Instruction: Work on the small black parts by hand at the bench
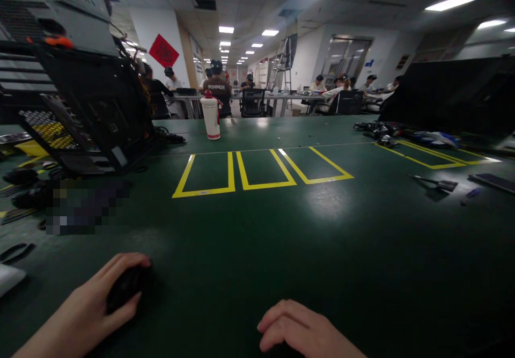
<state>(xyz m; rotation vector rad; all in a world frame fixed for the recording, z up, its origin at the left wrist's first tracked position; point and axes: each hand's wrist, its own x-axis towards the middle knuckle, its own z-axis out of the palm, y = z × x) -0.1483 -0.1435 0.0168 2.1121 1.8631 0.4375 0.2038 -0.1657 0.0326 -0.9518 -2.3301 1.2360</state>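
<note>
My left hand [92, 307] lies at the near left of the dark green table [257, 240], its fingers and thumb wrapped round a small black object [125, 286] that rests on the surface. What the object is I cannot make out. At the near edge, right of centre, my right hand [300, 328] rests on the table with its fingers curled under; I cannot see whether anything is beneath it. Beyond both hands, three yellow tape rectangles [261, 170] are marked side by side on the table.
An open black computer case [88, 116] leans at the far left with cables and dark parts around it. A white bottle with a red cap [211, 115] stands behind the tape marks. Tools [436, 183] and another yellow outline lie at the right. Several people sit at distant tables.
</note>
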